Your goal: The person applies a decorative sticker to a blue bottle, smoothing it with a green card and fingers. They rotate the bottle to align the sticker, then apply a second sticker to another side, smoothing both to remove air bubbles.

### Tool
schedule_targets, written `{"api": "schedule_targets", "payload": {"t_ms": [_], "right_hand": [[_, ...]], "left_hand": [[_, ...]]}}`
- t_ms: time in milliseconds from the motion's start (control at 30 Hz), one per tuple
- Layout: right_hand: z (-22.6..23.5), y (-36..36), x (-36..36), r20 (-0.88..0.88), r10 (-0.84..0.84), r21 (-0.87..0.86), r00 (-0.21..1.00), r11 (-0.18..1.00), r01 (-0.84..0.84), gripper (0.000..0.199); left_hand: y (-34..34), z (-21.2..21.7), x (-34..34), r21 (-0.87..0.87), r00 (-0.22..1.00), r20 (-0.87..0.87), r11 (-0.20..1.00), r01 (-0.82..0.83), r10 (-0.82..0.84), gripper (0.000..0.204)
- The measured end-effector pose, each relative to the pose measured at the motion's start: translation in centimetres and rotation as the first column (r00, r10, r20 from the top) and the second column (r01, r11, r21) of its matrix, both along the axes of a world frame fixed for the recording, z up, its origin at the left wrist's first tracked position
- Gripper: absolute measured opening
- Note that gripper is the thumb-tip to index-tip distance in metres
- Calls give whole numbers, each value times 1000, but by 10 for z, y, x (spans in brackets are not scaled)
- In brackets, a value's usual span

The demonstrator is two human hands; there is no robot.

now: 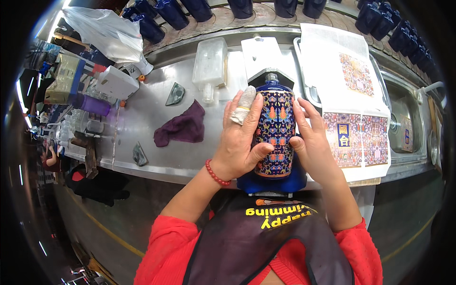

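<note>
Blue ceramic bottle [274,135] lies at desk [156,114] front edge on blue holder [294,181]. Left hand [237,142] and right hand [311,142] flank it — fingers pressed flat on patterned decal. Likely heavy, glazed-slick, breakable — hold by sides.

Patterned label sheets [357,137] right, white box [116,81] left

Bottle [274,133] lies on surface [142,118] btwn both hands; cloth [183,126] to its left, printed sheets [354,128] right, container [210,61] behind.
</note>
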State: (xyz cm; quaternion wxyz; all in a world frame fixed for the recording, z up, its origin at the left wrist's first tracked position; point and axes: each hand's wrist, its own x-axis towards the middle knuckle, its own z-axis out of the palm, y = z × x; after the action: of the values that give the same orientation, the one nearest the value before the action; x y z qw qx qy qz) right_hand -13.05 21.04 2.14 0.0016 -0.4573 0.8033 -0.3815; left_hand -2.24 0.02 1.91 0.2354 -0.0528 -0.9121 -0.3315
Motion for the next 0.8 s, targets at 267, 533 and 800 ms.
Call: {"api": "schedule_targets", "payload": {"t_ms": [267, 533, 800], "right_hand": [[1, -11, -5, -2, -14, -54, 1000, 998, 14, 58], [8, -16, -8, 0, -19, -92, 1000, 996, 18, 56], [15, -19, -6, -24, -36, -47, 999, 998, 35, 57]], "left_hand": [[0, 4, -8, -49, 1000, -4, 998, 28, -28, 100], [0, 10, -14, -19, 1000, -13, 1000, 24, -24, 99], [3, 14, -18, -123, 1000, 12, 992, 24, -23, 98]]}}
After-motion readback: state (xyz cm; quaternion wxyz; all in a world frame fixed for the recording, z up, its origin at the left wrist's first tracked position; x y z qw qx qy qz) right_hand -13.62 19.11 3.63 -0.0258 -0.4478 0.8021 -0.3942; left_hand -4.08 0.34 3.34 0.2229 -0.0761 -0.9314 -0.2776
